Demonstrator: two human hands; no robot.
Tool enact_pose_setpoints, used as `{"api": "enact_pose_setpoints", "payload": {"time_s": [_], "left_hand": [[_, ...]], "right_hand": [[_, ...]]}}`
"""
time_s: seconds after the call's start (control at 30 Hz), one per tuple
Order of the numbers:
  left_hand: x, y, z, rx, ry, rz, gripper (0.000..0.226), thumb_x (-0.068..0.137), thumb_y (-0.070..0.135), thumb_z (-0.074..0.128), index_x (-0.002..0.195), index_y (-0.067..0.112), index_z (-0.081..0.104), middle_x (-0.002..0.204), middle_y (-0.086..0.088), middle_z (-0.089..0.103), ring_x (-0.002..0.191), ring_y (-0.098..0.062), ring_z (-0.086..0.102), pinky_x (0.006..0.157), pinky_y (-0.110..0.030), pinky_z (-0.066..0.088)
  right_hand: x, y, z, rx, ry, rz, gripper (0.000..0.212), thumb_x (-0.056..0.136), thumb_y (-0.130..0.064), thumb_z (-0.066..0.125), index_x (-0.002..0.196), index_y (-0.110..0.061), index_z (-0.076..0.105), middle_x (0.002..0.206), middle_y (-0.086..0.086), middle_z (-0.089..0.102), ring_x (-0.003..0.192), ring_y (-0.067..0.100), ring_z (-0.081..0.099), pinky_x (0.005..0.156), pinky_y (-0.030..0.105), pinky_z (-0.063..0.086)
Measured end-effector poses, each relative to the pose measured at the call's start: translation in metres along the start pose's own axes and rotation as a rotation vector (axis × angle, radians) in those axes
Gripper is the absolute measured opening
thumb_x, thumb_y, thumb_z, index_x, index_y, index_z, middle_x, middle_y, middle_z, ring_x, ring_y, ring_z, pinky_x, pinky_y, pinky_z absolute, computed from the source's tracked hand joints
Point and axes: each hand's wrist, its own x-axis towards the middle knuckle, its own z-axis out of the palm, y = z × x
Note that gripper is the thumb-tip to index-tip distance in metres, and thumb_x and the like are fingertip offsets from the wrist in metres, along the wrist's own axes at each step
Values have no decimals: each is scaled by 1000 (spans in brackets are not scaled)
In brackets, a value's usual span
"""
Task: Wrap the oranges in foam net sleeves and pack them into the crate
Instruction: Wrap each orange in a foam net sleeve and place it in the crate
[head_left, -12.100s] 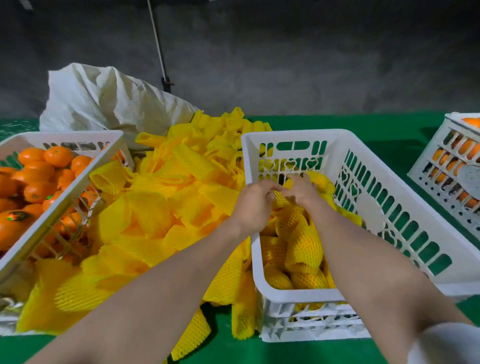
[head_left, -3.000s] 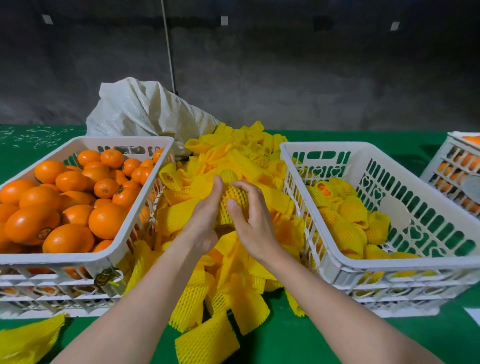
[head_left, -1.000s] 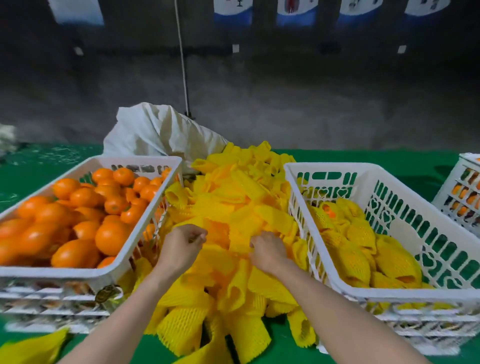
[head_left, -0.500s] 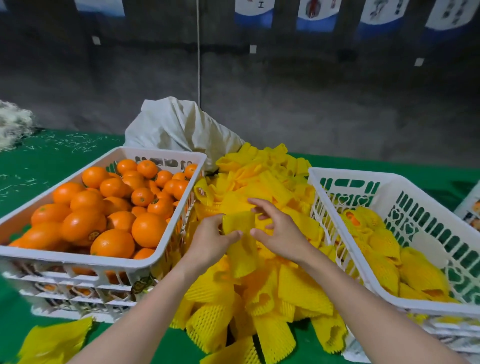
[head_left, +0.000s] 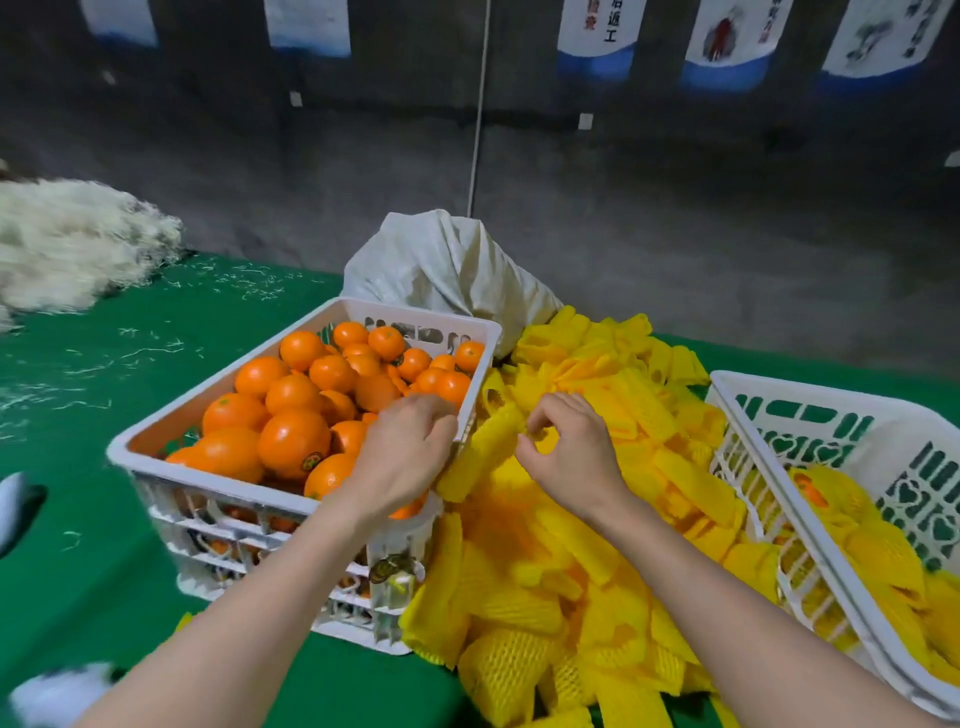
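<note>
- The foam net sleeve (head_left: 480, 453) lies at the sleeve pile's (head_left: 571, 571) ten o'clock edge. Our right hand (head_left: 569, 457) pinches its top end between thumb and forefinger.
- Our left hand (head_left: 410, 457) curls over the oranges (head_left: 293, 441); we cannot tell whether its fingers hold one.
- We should spread the sleeve's mouth wide before feeding fruit in, then pack into the crate (head_left: 831, 399) at three o'clock.

Green table (head_left: 93, 545) holds L crate (head_left: 218, 491), R crate (head_left: 831, 399), foam sleeve pile (head_left: 571, 597), white sack (head_left: 447, 270), fibre heap (head_left: 72, 244).

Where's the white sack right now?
Head view, center back: the white sack sits behind the orange crate and the yellow sleeve pile.
</note>
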Motion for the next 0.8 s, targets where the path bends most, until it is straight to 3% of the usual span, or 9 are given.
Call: {"api": "enact_pose_setpoints", "payload": {"time_s": [0.07,0.13,0.17,0.33,0.43,0.53,0.63,0.7,0.8], "left_hand": [[6,-22,-11,307,-214,-176,51,91,32,51,140,20,41,144,-11,41,132,-33,36,107,-47,29],[10,-38,-15,460,-496,-229,76,86,32,59,149,25,18,153,-10,27,141,-33,22,113,-54,16],[10,-43,-16,507,-547,-199,84,82,31,64,149,27,14,151,-9,29,140,-33,23,112,-56,14],[16,-57,-19,524,-372,-81,82,68,43,79,136,31,36,134,-2,50,127,-27,42,111,-53,20],[22,-55,-31,35,-266,-226,79,68,30,84,134,27,41,133,-4,49,119,-25,48,93,-40,43],[25,-39,-43,-561,-251,-335,82,63,27,83,136,24,44,134,-8,52,118,-27,54,96,-45,48],[21,-13,-37,-1088,-368,-423,74,71,24,72,139,22,41,133,-14,53,109,-37,63,86,-46,55],[16,6,-25,-1345,-426,-521,66,75,19,63,137,21,40,133,-17,51,106,-42,62,77,-46,58],[9,30,-2,-1549,-484,-664,55,72,19,57,126,17,47,123,-19,54,95,-35,60,61,-34,58]], "right_hand": [[-1,3,0,51,-63,63,13,68,-11,63,68,-7,50,69,10,52,72,25,47,65,35,34],[-2,4,-1,128,-97,123,12,63,-18,54,66,-11,45,66,14,49,64,21,41,59,39,32],[-1,5,-1,164,-111,155,12,62,-19,51,65,-14,42,65,15,47,61,18,36,57,40,30],[-5,12,-6,281,-177,291,26,73,-5,57,65,-20,36,67,3,36,64,15,30,54,27,23],[-6,18,-14,358,-203,386,30,79,7,53,68,-18,41,64,2,35,60,14,31,50,16,26],[-3,16,-22,540,-209,483,30,81,13,45,71,-15,43,63,10,34,55,16,27,50,28,19],[0,6,-31,726,-199,516,22,75,8,47,70,-14,45,66,10,38,60,17,33,54,29,23],[-1,0,-38,823,-209,544,13,62,-5,46,71,-13,46,65,7,39,60,13,36,56,27,26],[-7,1,-51,972,-214,602,16,57,-6,44,72,-9,47,67,7,40,60,14,36,57,29,27]]}}
